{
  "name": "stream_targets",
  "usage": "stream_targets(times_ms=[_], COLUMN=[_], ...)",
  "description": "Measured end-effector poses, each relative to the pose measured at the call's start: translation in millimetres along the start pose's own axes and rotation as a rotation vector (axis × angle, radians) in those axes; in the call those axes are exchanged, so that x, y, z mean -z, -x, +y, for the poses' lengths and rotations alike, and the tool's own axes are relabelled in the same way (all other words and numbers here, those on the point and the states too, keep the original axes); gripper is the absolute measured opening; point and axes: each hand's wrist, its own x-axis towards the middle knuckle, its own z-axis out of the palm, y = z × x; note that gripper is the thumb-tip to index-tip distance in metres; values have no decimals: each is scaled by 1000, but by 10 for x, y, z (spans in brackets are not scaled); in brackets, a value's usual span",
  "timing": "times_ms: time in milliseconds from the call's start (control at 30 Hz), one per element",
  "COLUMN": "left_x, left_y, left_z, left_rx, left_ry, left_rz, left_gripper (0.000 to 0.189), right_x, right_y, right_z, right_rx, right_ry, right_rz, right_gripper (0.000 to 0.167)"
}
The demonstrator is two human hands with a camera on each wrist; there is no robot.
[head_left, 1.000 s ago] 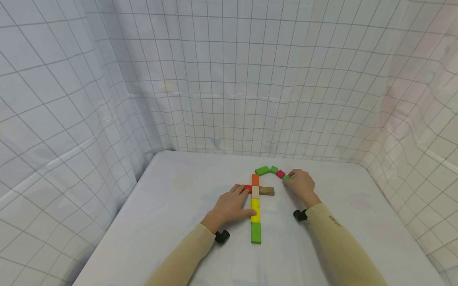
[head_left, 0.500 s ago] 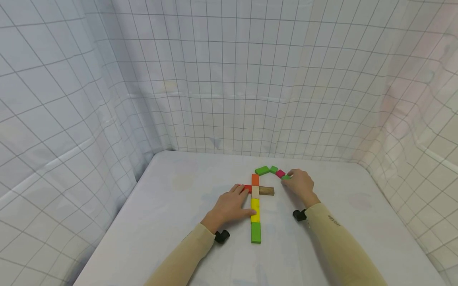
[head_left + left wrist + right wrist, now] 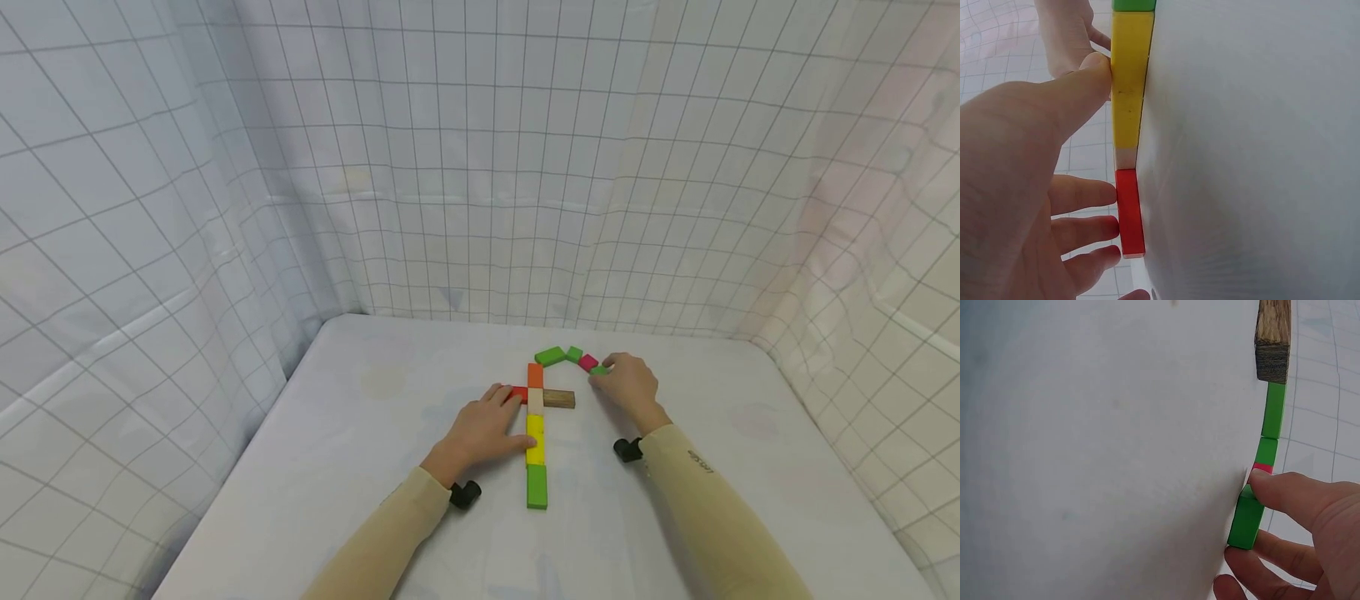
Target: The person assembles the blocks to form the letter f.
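Observation:
In the head view my left hand (image 3: 483, 427) lies flat over the blocks, its fingertips on a red block (image 3: 1130, 215) and its thumb touching a yellow block (image 3: 1127, 81). A column runs from an orange block (image 3: 535, 375) through a pale wooden block (image 3: 536, 402) and yellow to a green block (image 3: 537, 487). A brown wooden block (image 3: 559, 399) juts right. My right hand (image 3: 632, 385) pinches another green block (image 3: 1247, 519) by its ends between thumb and fingers. It is beside a pink block (image 3: 588, 363), partly hidden by the thumb in the right wrist view.
A small green block (image 3: 574, 354) and a longer green block (image 3: 551, 356) continue the curve toward the column's top. All blocks lie on a white-covered table (image 3: 360, 433). Grid-patterned white curtains (image 3: 480, 167) stand behind and on both sides.
The right hand has shifted very slightly left with the green block, bringing it closer to the pink one. My left hand stays in place on the blocks.

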Motion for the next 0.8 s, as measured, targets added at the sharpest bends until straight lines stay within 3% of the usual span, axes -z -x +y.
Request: stream_targets(times_ms=[433,800], left_x=[25,202], left_y=[-10,-8], left_z=[9,-65], left_rx=[-1,56], left_ry=[24,60], left_rz=[10,30], left_gripper=[83,80], right_x=[13,200], right_y=[30,54], right_z=[35,-78], right_rx=[-2,30], right_ry=[14,24], right_rz=[-9,-42], right_gripper=[53,61])
